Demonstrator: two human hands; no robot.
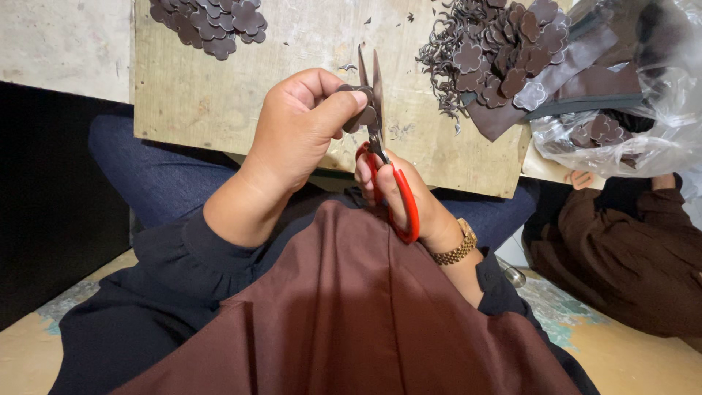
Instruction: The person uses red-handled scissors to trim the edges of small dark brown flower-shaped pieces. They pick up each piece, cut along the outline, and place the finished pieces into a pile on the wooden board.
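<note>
My left hand (296, 128) pinches a small dark brown flower-shaped piece (363, 117) between thumb and fingers, above the edge of a wooden board (212, 95). My right hand (406, 194) grips red-handled scissors (387, 183); their metal blades (369, 80) point up and away, right beside the piece. A gold-coloured watch band (457, 247) circles my right wrist. Brown cloth (344, 314) covers my lap below both hands.
A pile of cut brown flower shapes (212, 22) lies at the board's far left. More shapes, curly trimmings and brown strips (512, 58) lie at the far right, next to a clear plastic bag (636, 110). Another person in brown sits at the right (629, 241).
</note>
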